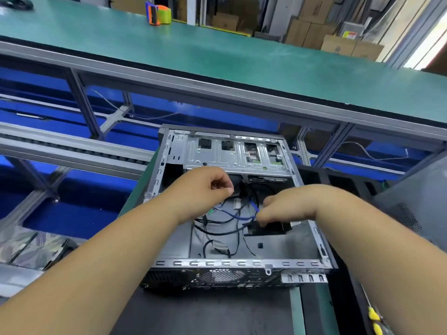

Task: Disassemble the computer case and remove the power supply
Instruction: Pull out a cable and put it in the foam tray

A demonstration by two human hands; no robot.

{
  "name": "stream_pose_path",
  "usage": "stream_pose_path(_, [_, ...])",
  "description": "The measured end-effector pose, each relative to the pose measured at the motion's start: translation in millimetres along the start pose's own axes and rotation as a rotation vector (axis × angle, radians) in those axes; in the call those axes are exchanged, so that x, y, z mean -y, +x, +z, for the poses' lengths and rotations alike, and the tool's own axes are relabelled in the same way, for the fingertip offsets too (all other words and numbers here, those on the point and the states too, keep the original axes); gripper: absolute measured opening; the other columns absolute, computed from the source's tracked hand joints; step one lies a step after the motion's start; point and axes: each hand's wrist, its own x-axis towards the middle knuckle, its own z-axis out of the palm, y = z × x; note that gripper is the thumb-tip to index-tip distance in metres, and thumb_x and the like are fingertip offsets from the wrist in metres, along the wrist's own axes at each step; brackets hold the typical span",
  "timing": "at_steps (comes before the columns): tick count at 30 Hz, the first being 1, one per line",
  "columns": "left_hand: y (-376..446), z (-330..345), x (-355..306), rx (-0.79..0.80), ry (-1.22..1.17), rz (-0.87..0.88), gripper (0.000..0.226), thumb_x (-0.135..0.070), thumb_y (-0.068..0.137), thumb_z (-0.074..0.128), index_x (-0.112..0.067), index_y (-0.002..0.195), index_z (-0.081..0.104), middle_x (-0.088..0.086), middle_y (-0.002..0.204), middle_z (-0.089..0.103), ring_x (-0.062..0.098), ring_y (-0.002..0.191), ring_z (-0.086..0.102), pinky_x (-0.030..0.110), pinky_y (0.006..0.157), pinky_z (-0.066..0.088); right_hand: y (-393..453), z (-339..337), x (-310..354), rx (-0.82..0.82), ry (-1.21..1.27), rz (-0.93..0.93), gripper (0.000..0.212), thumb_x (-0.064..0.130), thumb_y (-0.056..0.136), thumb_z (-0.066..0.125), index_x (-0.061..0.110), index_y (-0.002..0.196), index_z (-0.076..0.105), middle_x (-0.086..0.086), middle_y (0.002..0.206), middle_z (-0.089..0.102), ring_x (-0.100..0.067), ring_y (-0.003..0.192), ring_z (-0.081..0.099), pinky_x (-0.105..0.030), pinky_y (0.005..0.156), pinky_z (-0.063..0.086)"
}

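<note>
Inside the computer case [237, 263], tangled cables [217, 228] crowd both curled hands, grasp unclear.

Both forearms are bare right up to where they leave view, no sleeves showing. The left hand [205, 187] and right hand [290, 206] wear no gloves, rings or watch; fingernails are short.

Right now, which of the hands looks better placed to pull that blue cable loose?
The right hand, probably: its fingertips already sit at the blue cable inside the case. The left hand is curled farther away, above it.
</note>
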Motion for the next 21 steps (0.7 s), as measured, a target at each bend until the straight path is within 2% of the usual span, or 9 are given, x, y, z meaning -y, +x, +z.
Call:
stream_pose_path(3, [1,8,-10,-0.018,-0.04,-0.024,0.012,-0.048,0.087,0.059,-0.038,0.088,0.066,-0.02,0.081,0.066,0.005,0.077,0.062,0.024,0.068,0.047,-21,-10,-24,-0.097,0.226,-0.134,0.054,0.065,0.059,0.055,0.031,0.1,0.066,0.002,0.104,0.065,-0.015,0.096,0.058,-0.036,0.088,0.044])
stream_pose_path(6, [3,17,-25,-0.01,-0.162,-0.109,0.044,-0.072,0.07,0.048,-0.038,0.091,0.066,-0.009,0.09,0.07,0.017,0.089,0.065,0.035,0.082,0.054,-29,-9,-48,-0.212,0.47,-0.273,0.051,0.061,0.054,0.056,0.035,0.096,0.068,0.004,0.101,0.067,-0.013,0.09,0.056,-0.037,0.084,0.043])
stream_pose_path(9, [6,22,-34,-0.01,-0.26,-0.164,0.054,-0.081,0.06,0.043,-0.046,0.094,0.067,-0.019,0.094,0.07,0.007,0.095,0.065,0.035,0.091,0.051,-28,-3,-64,-0.29,0.67,-0.347,0.044,0.052,0.051,0.058,0.044,0.093,0.069,0.014,0.099,0.067,-0.008,0.098,0.059,-0.037,0.089,0.043])
stream_pose_path(11, [7,26,-44,0.009,-0.273,-0.175,0.057,-0.083,0.062,0.041,-0.049,0.1,0.066,-0.023,0.099,0.068,0.003,0.1,0.063,0.036,0.095,0.048,-30,3,-78,-0.309,0.789,-0.426,0.048,0.053,0.05,0.059,0.05,0.097,0.068,0.017,0.109,0.066,-0.005,0.106,0.059,-0.032,0.093,0.041])
stream_pose_path(14, [9,35,-64,0.01,-0.302,-0.154,0.057,-0.082,0.065,0.041,-0.048,0.103,0.066,-0.024,0.101,0.068,0.002,0.101,0.063,0.039,0.101,0.045,-33,11,-97,-0.375,0.949,-0.49,0.052,0.048,0.047,0.06,0.044,0.098,0.071,0.006,0.12,0.062,-0.01,0.11,0.057,-0.034,0.096,0.039])
stream_pose_path(16, [11,45,-80,0.018,-0.396,-0.118,0.057,-0.078,0.069,0.043,-0.042,0.106,0.066,-0.019,0.101,0.071,0.002,0.097,0.066,0.039,0.101,0.046,-37,17,-108,-0.433,1.023,-0.549,0.051,0.047,0.051,0.063,0.046,0.102,0.069,0.003,0.123,0.062,-0.014,0.114,0.058,-0.037,0.096,0.041])
stream_pose_path(17, [13,51,-89,0.044,-0.466,-0.1,0.058,-0.076,0.07,0.045,-0.039,0.11,0.065,-0.015,0.103,0.072,0.004,0.097,0.067,0.038,0.1,0.047,-41,20,-113,-0.472,1.041,-0.571,0.052,0.048,0.054,0.065,0.048,0.106,0.066,0.006,0.124,0.063,-0.011,0.115,0.058,-0.033,0.094,0.044])
stream_pose_path(19, [15,65,-106,0.126,-0.612,-0.079,0.067,-0.075,0.067,0.052,-0.035,0.119,0.06,-0.006,0.108,0.072,0.011,0.101,0.069,0.036,0.095,0.05,-47,28,-121,-0.578,1.06,-0.568,0.059,0.053,0.056,0.067,0.05,0.115,0.06,0.011,0.124,0.062,-0.003,0.107,0.062,-0.021,0.084,0.046])
stream_pose_path(21, [16,81,-123,0.193,-0.675,-0.051,0.07,-0.072,0.065,0.06,-0.033,0.123,0.056,-0.005,0.112,0.071,0.014,0.105,0.068,0.036,0.094,0.052,-49,33,-129,-0.706,1.049,-0.5,0.073,0.06,0.054,0.069,0.048,0.124,0.051,0.012,0.125,0.059,-0.004,0.094,0.066,-0.023,0.084,0.047])
